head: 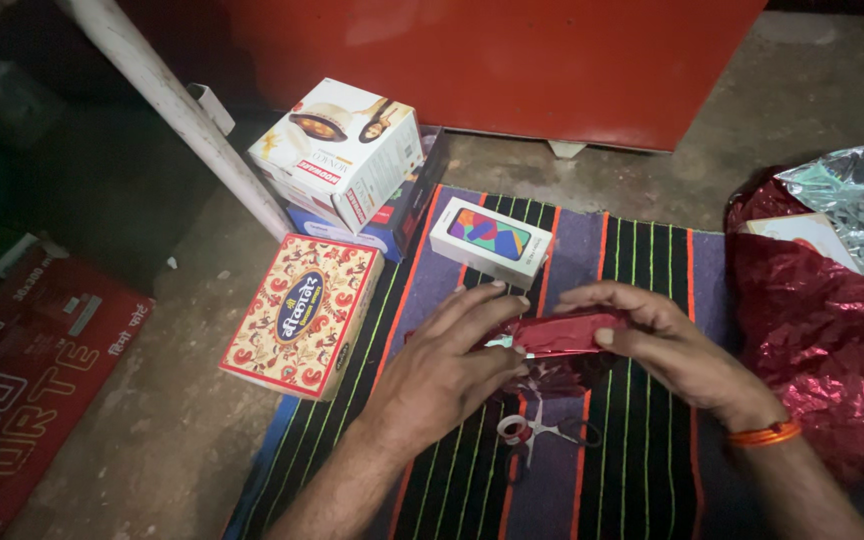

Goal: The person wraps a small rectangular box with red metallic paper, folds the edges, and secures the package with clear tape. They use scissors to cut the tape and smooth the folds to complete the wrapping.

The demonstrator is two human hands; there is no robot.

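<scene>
On striped mat (642, 300), centre: left hand (442, 375) and right hand (667, 345) pinch small box in red foil (562, 332), mid-wrap; looks like next fold needs flap pressed flat; scissors (542, 432) just near, phone box (490, 240) far

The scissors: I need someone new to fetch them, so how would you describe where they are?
On the striped mat, look just below the left hand and right hand. The scissors lie flat there, the only metal tool among boxes and foil.

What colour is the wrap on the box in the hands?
Shiny red foil wrap, seen in the head view.
</scene>
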